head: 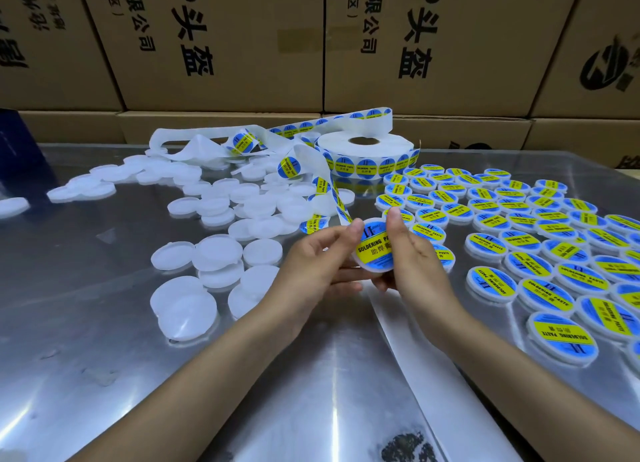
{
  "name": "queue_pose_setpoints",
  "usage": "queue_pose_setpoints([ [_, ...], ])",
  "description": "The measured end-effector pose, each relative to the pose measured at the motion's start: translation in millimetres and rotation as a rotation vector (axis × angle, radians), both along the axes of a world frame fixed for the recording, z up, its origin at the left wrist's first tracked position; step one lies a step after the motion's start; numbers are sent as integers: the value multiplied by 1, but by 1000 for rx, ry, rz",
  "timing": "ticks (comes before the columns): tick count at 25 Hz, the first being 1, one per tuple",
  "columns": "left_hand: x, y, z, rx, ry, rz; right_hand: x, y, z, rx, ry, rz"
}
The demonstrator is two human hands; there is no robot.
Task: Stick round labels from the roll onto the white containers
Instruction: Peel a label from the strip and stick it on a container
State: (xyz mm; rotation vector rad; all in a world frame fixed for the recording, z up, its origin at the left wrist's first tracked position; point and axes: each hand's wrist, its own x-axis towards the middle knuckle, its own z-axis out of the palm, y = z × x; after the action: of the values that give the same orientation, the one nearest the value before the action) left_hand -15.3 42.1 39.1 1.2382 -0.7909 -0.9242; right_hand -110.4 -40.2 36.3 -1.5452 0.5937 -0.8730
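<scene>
A round white container (374, 250) with a blue and yellow label on its lid is held between both hands above the table's middle. My left hand (322, 257) grips its left edge, thumb lying on the label. My right hand (412, 253) holds the right side, thumb pressing down on the label's upper right part. The label roll (367, 153) lies flat at the back, and its strip (329, 188) of labels curls forward toward my hands. Several unlabelled white containers (221, 253) lie scattered to the left.
Several labelled containers (540, 253) lie in rows on the right of the shiny metal table (138, 375). Empty backing paper (194, 146) is heaped at the back left. Cardboard boxes (221, 42) form a wall behind the table.
</scene>
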Motion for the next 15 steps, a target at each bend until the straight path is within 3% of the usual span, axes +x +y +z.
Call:
queue_pose_setpoints([
  [4,1,0,-6,6,-97,67,1,1,-4,-35,46,30],
  [11,0,-1,-9,-181,-205,-75,-1,-5,-6,-39,105,4],
  [15,5,-3,-11,-171,-309,-56,-2,-10,-8,-71,179,94],
])
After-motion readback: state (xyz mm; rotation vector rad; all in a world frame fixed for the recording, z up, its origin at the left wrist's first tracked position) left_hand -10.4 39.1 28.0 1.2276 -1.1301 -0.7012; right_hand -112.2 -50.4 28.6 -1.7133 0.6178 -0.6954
